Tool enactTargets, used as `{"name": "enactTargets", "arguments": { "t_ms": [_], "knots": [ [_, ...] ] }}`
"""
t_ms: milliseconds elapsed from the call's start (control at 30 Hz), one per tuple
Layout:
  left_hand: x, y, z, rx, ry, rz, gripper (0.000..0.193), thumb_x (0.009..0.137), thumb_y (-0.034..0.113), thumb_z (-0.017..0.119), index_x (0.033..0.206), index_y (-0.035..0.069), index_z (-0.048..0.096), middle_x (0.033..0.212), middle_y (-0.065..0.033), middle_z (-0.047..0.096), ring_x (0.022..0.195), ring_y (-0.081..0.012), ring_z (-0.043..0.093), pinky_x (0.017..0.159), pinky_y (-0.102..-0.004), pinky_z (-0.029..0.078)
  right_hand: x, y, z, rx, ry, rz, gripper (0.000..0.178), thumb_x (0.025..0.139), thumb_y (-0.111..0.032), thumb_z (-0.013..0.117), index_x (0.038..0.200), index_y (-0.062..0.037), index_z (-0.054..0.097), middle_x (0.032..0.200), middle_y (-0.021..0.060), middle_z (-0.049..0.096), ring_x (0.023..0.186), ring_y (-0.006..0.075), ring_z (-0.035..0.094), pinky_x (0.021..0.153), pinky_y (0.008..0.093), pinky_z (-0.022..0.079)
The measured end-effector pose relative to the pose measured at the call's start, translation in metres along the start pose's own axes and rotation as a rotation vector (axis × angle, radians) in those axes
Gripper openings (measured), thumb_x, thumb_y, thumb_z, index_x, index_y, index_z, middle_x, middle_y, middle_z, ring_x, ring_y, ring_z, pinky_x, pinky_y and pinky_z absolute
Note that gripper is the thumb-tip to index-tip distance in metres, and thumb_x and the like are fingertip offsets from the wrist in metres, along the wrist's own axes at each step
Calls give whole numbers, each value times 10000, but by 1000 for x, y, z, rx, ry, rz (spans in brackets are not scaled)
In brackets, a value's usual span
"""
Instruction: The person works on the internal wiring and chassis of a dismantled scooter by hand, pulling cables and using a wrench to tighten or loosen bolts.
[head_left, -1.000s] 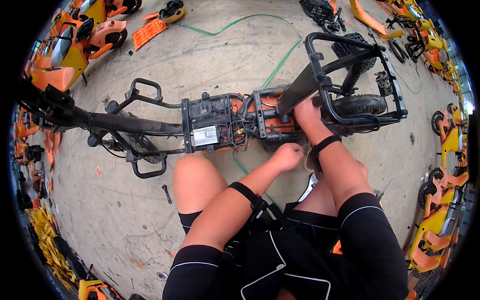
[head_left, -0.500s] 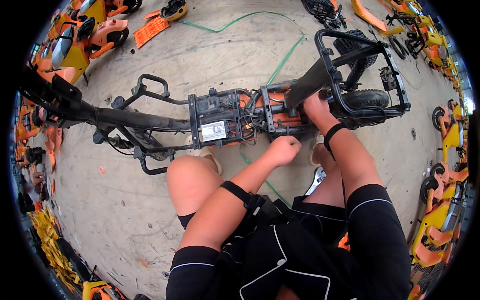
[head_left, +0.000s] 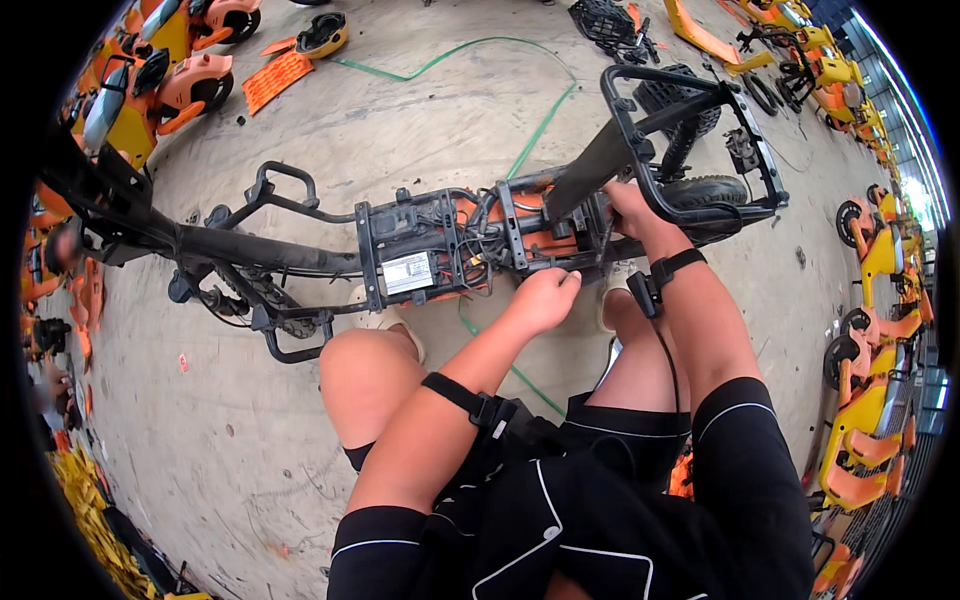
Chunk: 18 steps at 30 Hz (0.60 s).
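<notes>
A stripped black electric scooter frame (head_left: 300, 250) lies across the floor before me, with wiring (head_left: 485, 240) and a silver-labelled controller box (head_left: 408, 272) in its middle bay. My left hand (head_left: 546, 300) is closed, thumb against curled fingers, just on the near side of the bay; what it pinches, if anything, is hidden. Farther right, my right hand (head_left: 630, 210) reaches in between the thick slanted seat tube (head_left: 590, 180) and the rear wheel (head_left: 705, 190). Its fingers curl by a thin dark part there, and their tips are hidden.
A tubular rear rack (head_left: 690, 100) rises right of my right hand. A green strap (head_left: 540, 130) lies on the floor behind and under the frame. Yellow and orange scooters (head_left: 865, 400) line both sides. A yellow helmet (head_left: 322, 35) and an orange panel (head_left: 277, 82) lie at the far left.
The whole view has shifted, so the frame sits farther left. My right hand has turned slightly at the seat tube, showing a thin dark part beside it. The left hand stays closed near the bay.
</notes>
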<state>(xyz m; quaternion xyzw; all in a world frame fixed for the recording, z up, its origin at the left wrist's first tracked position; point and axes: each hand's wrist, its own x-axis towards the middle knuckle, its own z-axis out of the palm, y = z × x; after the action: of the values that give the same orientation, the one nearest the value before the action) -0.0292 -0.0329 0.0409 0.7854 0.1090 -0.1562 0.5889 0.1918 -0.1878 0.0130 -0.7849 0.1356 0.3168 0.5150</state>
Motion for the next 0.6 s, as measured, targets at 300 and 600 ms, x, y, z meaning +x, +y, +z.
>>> {"name": "enactTargets", "arguments": {
  "t_ms": [300, 600],
  "knots": [
    [5, -9, 15, -127, 180, 99, 445, 974, 375, 501, 948, -46, 644, 793, -227, 640, 799, -387, 634, 738, -449, 482, -15, -8, 27, 70, -96, 124, 183, 961, -230, 566, 962, -51, 602, 793, 15, 484, 680, 152, 489, 595, 349, 509],
    [12, 11, 12, -165, 161, -24, 431, 971, 374, 527, 889, -36, 627, 718, -185, 614, 708, -332, 622, 676, -420, 468, -16, -7, 28, 88, -187, 118, 211, 988, -213, 525, 1015, -33, 634, 892, 40, 637, 793, 174, 633, 716, 397, 587]
  ]
}}
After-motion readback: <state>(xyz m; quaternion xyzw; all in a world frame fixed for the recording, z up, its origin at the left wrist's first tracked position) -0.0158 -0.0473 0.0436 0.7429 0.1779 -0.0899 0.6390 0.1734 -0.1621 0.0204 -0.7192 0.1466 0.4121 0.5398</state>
